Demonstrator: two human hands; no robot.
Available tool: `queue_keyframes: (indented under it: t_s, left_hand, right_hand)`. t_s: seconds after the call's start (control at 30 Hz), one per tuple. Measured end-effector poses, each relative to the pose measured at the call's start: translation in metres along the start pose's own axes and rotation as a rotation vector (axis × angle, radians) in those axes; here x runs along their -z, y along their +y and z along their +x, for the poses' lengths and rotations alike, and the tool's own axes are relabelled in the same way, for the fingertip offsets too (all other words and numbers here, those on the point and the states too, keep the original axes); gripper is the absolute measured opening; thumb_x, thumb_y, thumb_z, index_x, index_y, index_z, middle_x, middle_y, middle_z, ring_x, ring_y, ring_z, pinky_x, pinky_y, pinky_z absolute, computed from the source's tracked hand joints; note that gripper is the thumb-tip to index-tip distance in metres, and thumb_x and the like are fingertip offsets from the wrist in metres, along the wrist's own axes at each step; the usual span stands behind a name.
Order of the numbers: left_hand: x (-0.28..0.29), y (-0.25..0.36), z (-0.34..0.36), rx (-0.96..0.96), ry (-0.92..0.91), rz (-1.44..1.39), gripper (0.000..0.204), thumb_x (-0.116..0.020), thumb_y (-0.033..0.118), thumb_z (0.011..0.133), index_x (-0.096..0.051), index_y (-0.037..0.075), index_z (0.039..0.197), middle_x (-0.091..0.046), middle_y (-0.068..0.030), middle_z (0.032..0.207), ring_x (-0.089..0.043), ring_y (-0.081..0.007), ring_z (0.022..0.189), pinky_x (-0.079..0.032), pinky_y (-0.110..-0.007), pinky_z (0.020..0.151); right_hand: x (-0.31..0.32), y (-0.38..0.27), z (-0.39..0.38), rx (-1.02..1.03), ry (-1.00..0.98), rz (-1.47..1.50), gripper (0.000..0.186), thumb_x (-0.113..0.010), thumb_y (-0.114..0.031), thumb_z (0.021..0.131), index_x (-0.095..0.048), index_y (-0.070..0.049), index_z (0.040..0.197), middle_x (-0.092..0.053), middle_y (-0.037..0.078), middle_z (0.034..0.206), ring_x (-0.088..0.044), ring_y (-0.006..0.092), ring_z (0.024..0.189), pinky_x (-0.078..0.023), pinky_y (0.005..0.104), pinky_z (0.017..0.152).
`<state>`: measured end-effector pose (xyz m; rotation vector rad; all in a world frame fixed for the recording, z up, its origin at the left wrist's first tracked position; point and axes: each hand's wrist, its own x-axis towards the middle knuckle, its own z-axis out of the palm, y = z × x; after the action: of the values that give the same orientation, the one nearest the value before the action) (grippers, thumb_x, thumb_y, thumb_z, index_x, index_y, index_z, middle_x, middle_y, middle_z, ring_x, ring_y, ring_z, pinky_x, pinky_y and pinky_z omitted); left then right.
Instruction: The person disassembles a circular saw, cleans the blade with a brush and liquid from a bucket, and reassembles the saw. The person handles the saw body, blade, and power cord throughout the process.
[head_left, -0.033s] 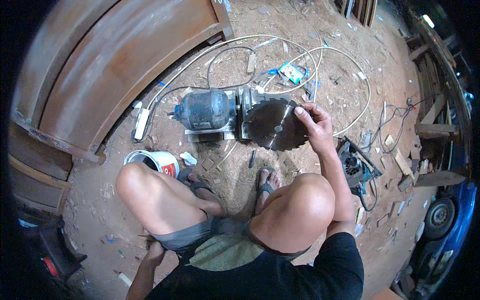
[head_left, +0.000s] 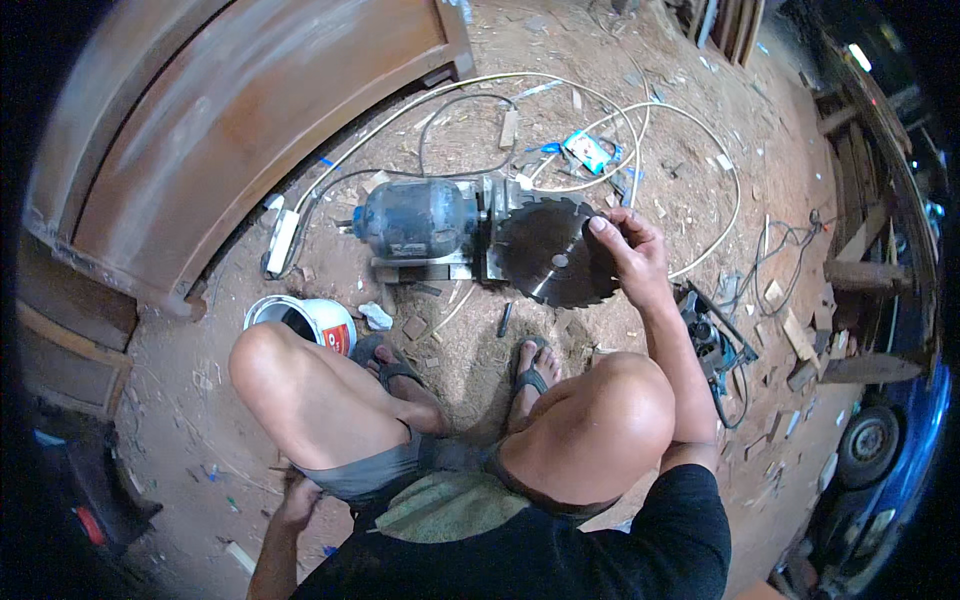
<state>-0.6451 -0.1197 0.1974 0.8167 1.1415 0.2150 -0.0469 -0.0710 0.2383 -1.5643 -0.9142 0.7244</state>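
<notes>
In front of my feet, a dusty electric motor (head_left: 415,220) on a metal base lies on the floor with a metal mount at its right end. My right hand (head_left: 625,250) grips the edge of a dark toothed circular saw blade (head_left: 545,255) between thumb and fingers, held in front of that mount; whether the two touch is unclear. My left hand (head_left: 300,495) hangs low beside my left thigh, its fingers mostly hidden. A handheld power saw (head_left: 705,345) lies beyond my right knee, and a white bucket (head_left: 325,315) stands by my left foot.
A large brown wooden panel (head_left: 260,90) fills the upper left. A white power strip (head_left: 282,240), looped cables (head_left: 738,190), a blue packet (head_left: 585,150) and scraps cover the sawdusty floor. Stacked timber (head_left: 865,270) and a blue vehicle (head_left: 905,440) with a wheel are at the right.
</notes>
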Motion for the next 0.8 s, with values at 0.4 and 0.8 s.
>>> queue_keyframes:
  t_s: [0.4,0.8]
  left_hand:
    - [0.011,0.035,0.013,-0.199,0.217,0.486,0.038,-0.076,0.014,0.082,-0.061,-0.003,0.112,-0.069,-0.0119,0.103,-0.065,-0.024,0.095,-0.051,-0.038,0.088]
    - [-0.049,0.085,-0.017,-0.023,0.556,1.129,0.031,-0.07,0.018,0.083,-0.063,-0.003,0.105,-0.07,-0.022,0.095,-0.069,-0.0373,0.084,-0.053,-0.043,0.078]
  right_hand:
    - [-0.048,0.003,0.015,-0.093,-0.098,-0.001,0.02,-0.073,-0.022,0.091,-0.071,-0.004,0.098,-0.069,0.0,0.083,-0.06,0.0074,0.075,-0.047,0.025,0.07]
    - [-0.05,0.058,0.0,-0.143,-0.074,0.138,0.019,-0.074,-0.02,0.09,-0.071,-0.002,0.097,-0.067,-0.002,0.079,-0.056,0.0047,0.07,-0.045,0.0224,0.064]
